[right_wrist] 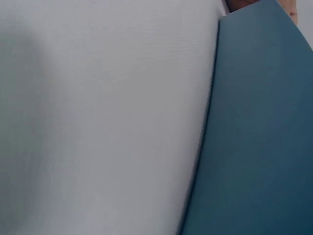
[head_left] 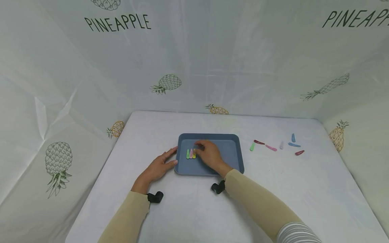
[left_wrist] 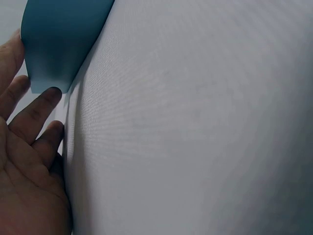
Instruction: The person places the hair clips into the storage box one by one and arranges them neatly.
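Note:
A blue-grey tray [head_left: 209, 172] lies on the table, holding a green hair clip [head_left: 187, 154], a pink hair clip [head_left: 191, 154] and a yellow hair clip [head_left: 194, 155] side by side. Over the tray, my right hand [head_left: 210, 155] has curled fingers and pinches the yellow clip at its upper end. My left hand [head_left: 159, 167] rests at the tray's left side with its fingers spread, touching the rim. Its extended fingers [left_wrist: 36, 115] show beside the tray wall [left_wrist: 61, 49] in the left wrist view. The right wrist view shows the tray's outer wall [right_wrist: 259, 122]; the right fingertips are hidden there.
Right of the tray lie several loose clips, among them a green clip [head_left: 252, 146], a dark red clip [head_left: 259, 142], a pink clip [head_left: 271, 147], a pale lilac clip [head_left: 281, 145] and a blue clip [head_left: 294, 144]. A pineapple-print sheet [head_left: 194, 60] hangs behind the white table [head_left: 188, 209].

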The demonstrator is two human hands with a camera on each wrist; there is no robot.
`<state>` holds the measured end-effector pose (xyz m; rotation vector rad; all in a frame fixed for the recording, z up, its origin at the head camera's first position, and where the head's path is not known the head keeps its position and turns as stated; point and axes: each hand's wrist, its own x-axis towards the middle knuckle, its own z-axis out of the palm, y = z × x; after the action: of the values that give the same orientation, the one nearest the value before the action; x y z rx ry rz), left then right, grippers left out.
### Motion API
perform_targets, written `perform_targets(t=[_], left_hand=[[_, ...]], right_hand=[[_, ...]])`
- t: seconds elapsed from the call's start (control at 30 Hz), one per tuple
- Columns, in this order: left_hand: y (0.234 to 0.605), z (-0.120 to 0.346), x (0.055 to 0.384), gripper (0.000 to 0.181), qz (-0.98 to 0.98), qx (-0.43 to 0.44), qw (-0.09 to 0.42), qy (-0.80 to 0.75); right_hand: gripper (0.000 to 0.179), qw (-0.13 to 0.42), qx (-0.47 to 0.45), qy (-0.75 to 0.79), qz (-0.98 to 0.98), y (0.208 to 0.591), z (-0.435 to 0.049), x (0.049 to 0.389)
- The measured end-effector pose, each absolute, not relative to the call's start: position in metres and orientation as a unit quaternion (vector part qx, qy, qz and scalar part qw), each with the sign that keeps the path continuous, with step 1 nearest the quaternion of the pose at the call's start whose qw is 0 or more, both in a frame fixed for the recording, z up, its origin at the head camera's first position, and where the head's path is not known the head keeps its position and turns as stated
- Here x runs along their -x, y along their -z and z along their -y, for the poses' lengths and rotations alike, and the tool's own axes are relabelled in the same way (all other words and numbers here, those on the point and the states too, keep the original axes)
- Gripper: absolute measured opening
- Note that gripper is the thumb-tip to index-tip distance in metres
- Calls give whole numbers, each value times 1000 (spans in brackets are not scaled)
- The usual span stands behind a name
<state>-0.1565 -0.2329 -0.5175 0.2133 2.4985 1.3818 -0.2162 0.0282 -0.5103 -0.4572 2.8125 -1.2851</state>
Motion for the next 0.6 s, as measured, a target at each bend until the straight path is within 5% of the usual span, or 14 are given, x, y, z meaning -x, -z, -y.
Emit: perform_targets(t=[0.6], left_hand=[[517,232,157,69,-867,-77,133,-474]], right_hand=[[26,-58,171,446,-877,477,-76,219]])
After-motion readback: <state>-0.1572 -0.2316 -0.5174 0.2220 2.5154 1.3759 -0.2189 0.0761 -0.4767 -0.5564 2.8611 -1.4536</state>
